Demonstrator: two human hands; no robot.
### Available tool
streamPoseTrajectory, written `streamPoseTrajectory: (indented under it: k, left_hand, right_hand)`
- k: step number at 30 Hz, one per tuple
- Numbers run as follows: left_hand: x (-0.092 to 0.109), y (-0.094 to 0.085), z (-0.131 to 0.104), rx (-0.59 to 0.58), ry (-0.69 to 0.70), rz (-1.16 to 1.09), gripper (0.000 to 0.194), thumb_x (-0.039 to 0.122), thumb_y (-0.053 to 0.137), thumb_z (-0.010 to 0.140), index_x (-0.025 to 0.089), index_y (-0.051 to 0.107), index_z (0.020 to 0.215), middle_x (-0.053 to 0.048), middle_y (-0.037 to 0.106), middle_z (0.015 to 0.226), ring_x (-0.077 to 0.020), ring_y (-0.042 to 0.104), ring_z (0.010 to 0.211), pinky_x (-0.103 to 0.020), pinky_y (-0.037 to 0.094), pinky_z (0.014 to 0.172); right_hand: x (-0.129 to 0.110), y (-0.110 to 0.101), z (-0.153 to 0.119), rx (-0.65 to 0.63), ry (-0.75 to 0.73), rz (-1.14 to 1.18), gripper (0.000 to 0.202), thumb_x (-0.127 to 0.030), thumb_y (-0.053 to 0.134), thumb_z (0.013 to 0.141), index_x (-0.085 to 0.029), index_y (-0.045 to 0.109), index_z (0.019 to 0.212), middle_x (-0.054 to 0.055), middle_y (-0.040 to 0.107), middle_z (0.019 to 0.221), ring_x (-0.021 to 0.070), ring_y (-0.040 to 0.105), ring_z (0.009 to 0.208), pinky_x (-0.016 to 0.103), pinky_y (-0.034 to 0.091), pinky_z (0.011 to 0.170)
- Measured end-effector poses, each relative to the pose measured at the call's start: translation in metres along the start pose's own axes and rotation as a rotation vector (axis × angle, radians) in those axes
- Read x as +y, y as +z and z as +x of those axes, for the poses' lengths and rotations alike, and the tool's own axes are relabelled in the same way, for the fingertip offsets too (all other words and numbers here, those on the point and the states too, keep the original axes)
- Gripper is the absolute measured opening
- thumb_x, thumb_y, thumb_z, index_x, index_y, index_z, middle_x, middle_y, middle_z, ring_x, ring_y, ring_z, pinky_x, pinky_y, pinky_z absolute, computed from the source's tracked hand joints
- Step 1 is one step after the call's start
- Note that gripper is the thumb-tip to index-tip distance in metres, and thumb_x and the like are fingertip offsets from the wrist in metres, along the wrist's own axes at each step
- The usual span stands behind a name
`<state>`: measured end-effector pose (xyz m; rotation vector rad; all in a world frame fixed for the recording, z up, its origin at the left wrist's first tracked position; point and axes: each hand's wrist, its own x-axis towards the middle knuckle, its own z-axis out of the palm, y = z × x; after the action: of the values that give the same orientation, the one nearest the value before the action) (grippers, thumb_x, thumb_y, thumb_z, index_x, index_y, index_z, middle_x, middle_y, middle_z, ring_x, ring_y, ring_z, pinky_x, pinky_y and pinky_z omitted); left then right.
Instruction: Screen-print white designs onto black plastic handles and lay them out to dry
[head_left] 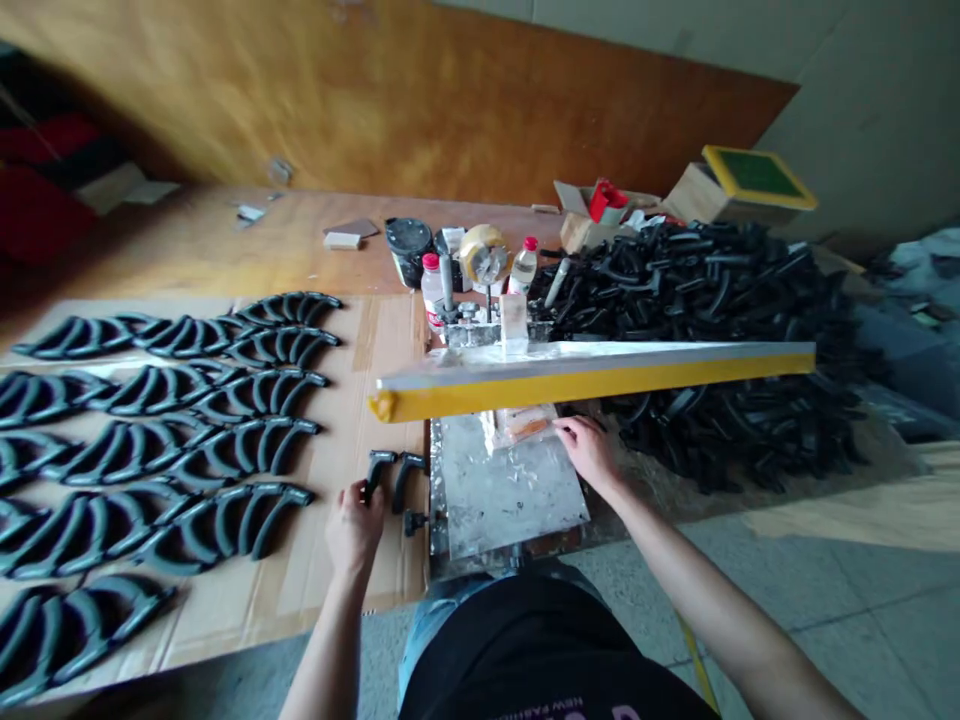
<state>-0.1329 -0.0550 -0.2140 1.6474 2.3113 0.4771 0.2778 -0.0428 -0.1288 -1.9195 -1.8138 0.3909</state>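
Note:
My left hand (pixel 355 527) is closed around a black curved plastic handle (pixel 379 460), low over the cardboard sheet (pixel 390 360). A second black handle (pixel 407 482) lies just right of it, by the edge of a metal base plate (pixel 510 490). My right hand (pixel 592 452) has its fingertips pinched together at the near side of a clear block with an orange-brown strip (pixel 527 428). What they hold, if anything, I cannot make out. Above that block hangs a long printing screen frame (pixel 600 383) with a yellow side, tilted, hiding part of the fixture.
Rows of black handles (pixel 217 525) cover the cardboard at left. A large heap of black handles (pixel 720 290) lies at right. Behind the frame stand red-capped bottles (pixel 433 290), a black tub (pixel 409 250) and a tape roll (pixel 484 253). A yellow-edged green screen (pixel 761 175) rests at back right.

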Motion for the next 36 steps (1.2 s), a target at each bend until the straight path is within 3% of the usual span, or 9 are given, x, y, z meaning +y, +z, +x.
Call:
streamPoseTrajectory:
  k: [5,12,14,18,20,23,27,32,36]
  left_hand:
    - [0.030,0.005,0.001,0.016,0.041,0.100,0.061,0.061,0.047,0.087,0.009,0.062,0.116,-0.017,0.065,0.100,-0.0315,0.063,0.097,-0.040,0.048,0.083]
    - [0.028,0.004,-0.021,-0.078,-0.094,0.165,0.069,0.064,0.050,0.080,0.006,0.058,0.116,-0.021,0.064,0.103,-0.0372,0.063,0.101,-0.045,0.050,0.082]
    - [0.024,0.006,-0.036,-0.053,-0.129,0.155,0.074,0.067,0.046,0.081,0.004,0.056,0.118,-0.023,0.064,0.104,-0.0394,0.062,0.103,-0.046,0.049,0.082]
    - [0.021,0.006,-0.061,0.035,-0.166,0.095,0.080,0.069,0.043,0.083,0.002,0.051,0.126,-0.023,0.063,0.107,-0.0392,0.060,0.109,-0.047,0.047,0.088]
    - [0.024,0.000,-0.067,0.083,-0.202,0.063,0.080,0.069,0.043,0.084,0.004,0.048,0.132,-0.021,0.063,0.108,-0.0372,0.059,0.111,-0.046,0.047,0.090]
    - [0.032,-0.013,-0.070,0.119,-0.208,0.053,0.072,0.064,0.043,0.088,0.009,0.047,0.135,-0.018,0.063,0.111,-0.0335,0.060,0.110,-0.045,0.047,0.091]
    - [0.043,-0.028,-0.076,0.160,-0.156,0.029,0.059,0.055,0.045,0.091,0.013,0.049,0.132,-0.015,0.063,0.113,-0.0255,0.064,0.093,-0.041,0.049,0.087]
    - [0.060,-0.042,-0.069,0.162,-0.119,-0.080,0.053,0.053,0.050,0.089,0.015,0.055,0.125,-0.012,0.062,0.113,-0.0214,0.065,0.087,-0.038,0.052,0.082]
    - [0.106,-0.073,-0.035,0.231,-0.048,-0.359,0.053,0.054,0.056,0.086,0.017,0.058,0.123,-0.011,0.063,0.110,-0.0184,0.064,0.081,-0.033,0.053,0.072]
  right_hand:
    - [0.083,0.004,0.010,-0.031,0.161,-0.322,0.032,-0.014,0.060,0.087,-0.014,0.065,0.118,0.014,0.066,0.120,0.0269,0.057,0.114,0.038,0.040,0.103]
    - [0.105,-0.003,0.013,-0.053,0.353,-0.112,0.013,-0.022,0.066,0.080,-0.020,0.056,0.088,0.003,0.062,0.080,0.0203,0.059,0.077,0.029,0.042,0.071]
    - [0.099,-0.015,0.010,0.035,0.300,0.032,0.016,-0.023,0.066,0.078,-0.022,0.051,0.082,-0.002,0.056,0.073,0.0180,0.055,0.068,0.028,0.041,0.067]
    - [0.057,-0.028,0.012,0.122,-0.155,0.219,0.010,-0.023,0.062,0.086,-0.022,0.053,0.081,0.004,0.060,0.087,0.0203,0.057,0.083,0.033,0.046,0.079]
    - [0.029,-0.022,0.020,0.059,-0.371,0.250,0.005,-0.018,0.056,0.091,-0.021,0.060,0.093,0.008,0.064,0.101,0.0219,0.057,0.097,0.037,0.047,0.089]
    - [-0.001,-0.001,0.035,-0.100,-0.567,0.200,0.025,-0.010,0.051,0.093,-0.020,0.066,0.110,0.008,0.067,0.108,0.0225,0.056,0.105,0.039,0.047,0.096]
    - [-0.012,0.026,0.047,-0.177,-0.616,0.138,0.034,-0.007,0.050,0.092,-0.018,0.069,0.118,0.011,0.069,0.112,0.0245,0.055,0.109,0.044,0.047,0.099]
    - [-0.017,0.027,0.048,-0.173,-0.571,0.066,0.034,-0.009,0.049,0.094,-0.017,0.069,0.120,0.012,0.068,0.116,0.0253,0.056,0.111,0.044,0.046,0.099]
    - [-0.032,0.027,0.048,-0.178,-0.668,0.024,0.041,-0.027,0.058,0.095,-0.021,0.058,0.136,0.010,0.059,0.139,0.0268,0.048,0.130,0.046,0.039,0.109]
